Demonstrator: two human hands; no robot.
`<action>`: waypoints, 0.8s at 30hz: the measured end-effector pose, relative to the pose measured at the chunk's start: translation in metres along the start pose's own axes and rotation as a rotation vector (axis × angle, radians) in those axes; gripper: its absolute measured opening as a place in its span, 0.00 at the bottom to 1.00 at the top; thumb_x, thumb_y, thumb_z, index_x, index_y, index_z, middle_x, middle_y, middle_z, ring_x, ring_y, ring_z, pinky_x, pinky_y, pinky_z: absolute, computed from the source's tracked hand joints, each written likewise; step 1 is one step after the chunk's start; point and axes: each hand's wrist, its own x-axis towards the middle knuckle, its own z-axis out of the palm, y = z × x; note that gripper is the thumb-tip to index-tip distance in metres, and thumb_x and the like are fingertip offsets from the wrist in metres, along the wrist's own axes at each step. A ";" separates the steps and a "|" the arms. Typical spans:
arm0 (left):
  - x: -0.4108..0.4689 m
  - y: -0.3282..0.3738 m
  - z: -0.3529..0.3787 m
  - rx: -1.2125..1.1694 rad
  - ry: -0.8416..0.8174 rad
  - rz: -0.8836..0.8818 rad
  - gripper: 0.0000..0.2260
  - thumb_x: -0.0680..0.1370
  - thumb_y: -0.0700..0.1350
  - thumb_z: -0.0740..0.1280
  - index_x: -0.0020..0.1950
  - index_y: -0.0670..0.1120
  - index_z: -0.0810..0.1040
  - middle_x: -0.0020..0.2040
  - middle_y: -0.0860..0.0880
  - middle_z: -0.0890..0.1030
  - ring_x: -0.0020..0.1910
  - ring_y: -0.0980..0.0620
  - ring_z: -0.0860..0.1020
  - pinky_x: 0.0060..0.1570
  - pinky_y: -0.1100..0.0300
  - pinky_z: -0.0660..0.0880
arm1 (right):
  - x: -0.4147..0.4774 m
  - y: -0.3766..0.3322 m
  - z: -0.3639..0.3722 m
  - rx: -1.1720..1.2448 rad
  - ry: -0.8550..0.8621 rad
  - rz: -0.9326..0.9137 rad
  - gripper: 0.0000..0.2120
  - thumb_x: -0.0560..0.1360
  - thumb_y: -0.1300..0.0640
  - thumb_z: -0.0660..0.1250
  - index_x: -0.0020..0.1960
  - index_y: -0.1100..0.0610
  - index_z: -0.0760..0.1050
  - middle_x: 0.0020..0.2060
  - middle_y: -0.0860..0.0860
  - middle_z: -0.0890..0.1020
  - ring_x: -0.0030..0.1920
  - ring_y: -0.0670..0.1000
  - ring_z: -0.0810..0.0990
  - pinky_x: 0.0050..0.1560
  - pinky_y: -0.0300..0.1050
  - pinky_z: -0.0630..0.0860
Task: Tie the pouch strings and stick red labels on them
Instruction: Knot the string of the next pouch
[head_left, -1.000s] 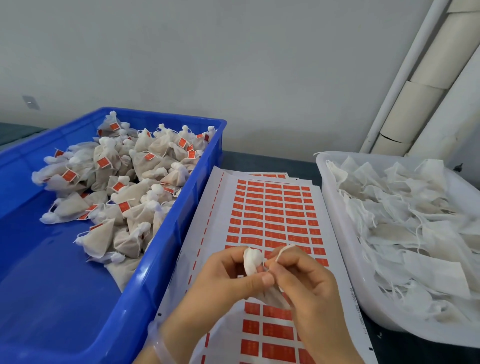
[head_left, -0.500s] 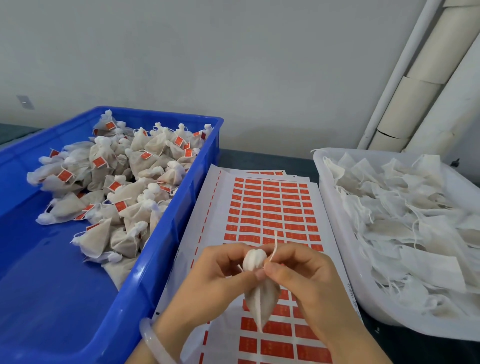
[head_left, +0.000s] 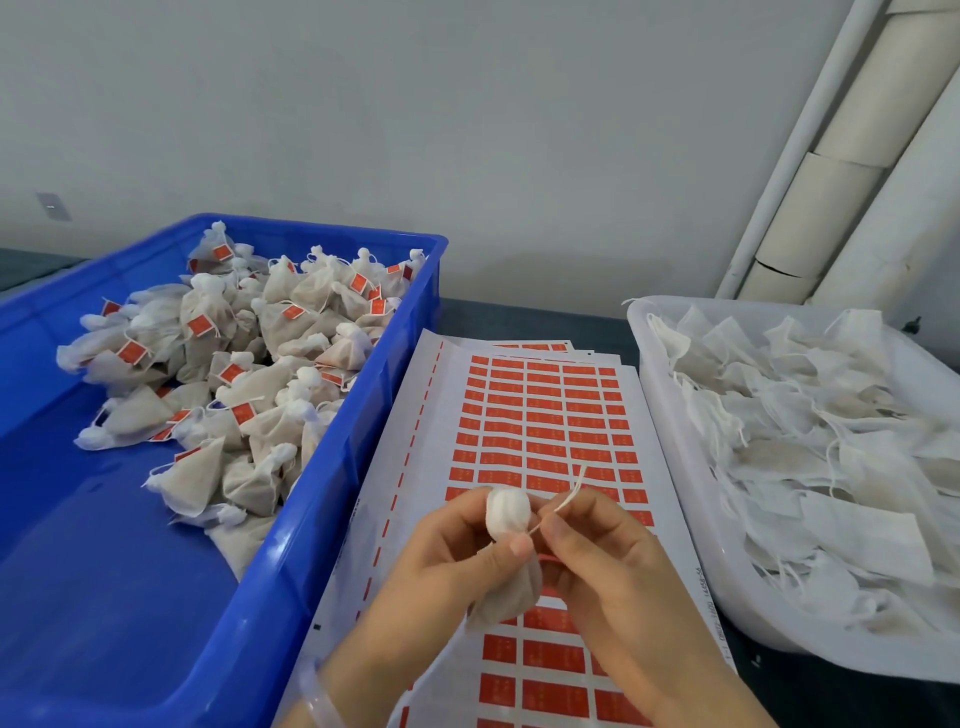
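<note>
A small white pouch (head_left: 511, 587) with a gathered top hangs between my hands over the sheet of red labels (head_left: 540, 415). My left hand (head_left: 457, 556) pinches the pouch at its neck, thumb pressed against the cloth. My right hand (head_left: 613, 561) pinches the pouch's white string (head_left: 569, 496), whose free end sticks up and to the right. A bit of red shows between my hands just under the neck; what it is I cannot tell.
A blue bin (head_left: 291, 561) on the left holds several tied pouches with red labels (head_left: 244, 374). A white bin (head_left: 691, 499) on the right holds several flat untied pouches (head_left: 810, 441). A grey wall stands behind, with white pipes (head_left: 831, 156) at the right.
The pouch has turned from lying sideways in my fingers to hanging bottom down. The string end has swung up and to the right as my right hand drew it out.
</note>
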 end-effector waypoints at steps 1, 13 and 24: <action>0.000 -0.002 0.001 -0.026 0.020 -0.004 0.13 0.65 0.55 0.71 0.49 0.58 0.82 0.48 0.52 0.83 0.52 0.50 0.80 0.47 0.59 0.78 | 0.000 -0.001 0.001 -0.012 -0.003 0.009 0.17 0.59 0.47 0.68 0.45 0.53 0.80 0.45 0.50 0.84 0.50 0.54 0.82 0.55 0.55 0.78; -0.001 -0.008 0.006 -0.356 -0.062 -0.108 0.21 0.66 0.49 0.71 0.59 0.50 0.80 0.56 0.46 0.81 0.56 0.46 0.79 0.53 0.55 0.76 | -0.001 0.002 0.005 0.212 -0.090 0.088 0.13 0.57 0.50 0.71 0.37 0.56 0.82 0.45 0.57 0.83 0.48 0.55 0.82 0.49 0.48 0.78; -0.001 -0.005 0.008 -0.220 -0.030 -0.128 0.08 0.73 0.48 0.69 0.50 0.49 0.84 0.48 0.48 0.83 0.49 0.50 0.81 0.49 0.60 0.77 | -0.001 0.016 0.011 0.442 0.080 0.007 0.05 0.63 0.57 0.66 0.33 0.55 0.81 0.39 0.55 0.83 0.43 0.54 0.83 0.43 0.45 0.78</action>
